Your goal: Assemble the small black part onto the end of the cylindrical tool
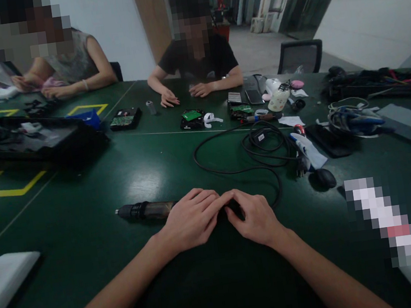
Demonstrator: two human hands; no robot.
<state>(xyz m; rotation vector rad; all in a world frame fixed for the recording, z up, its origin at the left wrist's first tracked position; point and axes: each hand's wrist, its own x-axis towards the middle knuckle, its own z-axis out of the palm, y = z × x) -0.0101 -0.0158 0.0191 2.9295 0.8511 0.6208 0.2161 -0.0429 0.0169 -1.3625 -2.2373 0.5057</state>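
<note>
A dark electric screwdriver lies flat on the green table, its tip pointing left. Over its rear part is my left hand, fingers close together and curved across the body, hiding that end. The left index finger stretches toward my right hand and meets its fingertips. On the right hand, thumb and index are curled toward each other around a dark gap by the hidden tail of the tool. What sits between them cannot be made out. A black cable emerges beyond the right hand and loops back to a coil.
Across the green table sit several people, one directly opposite with both hands on the surface. Black modules with green circuit boards lie before that person. A black tray-like housing stands left; cluttered tools, a bottle and wires are right.
</note>
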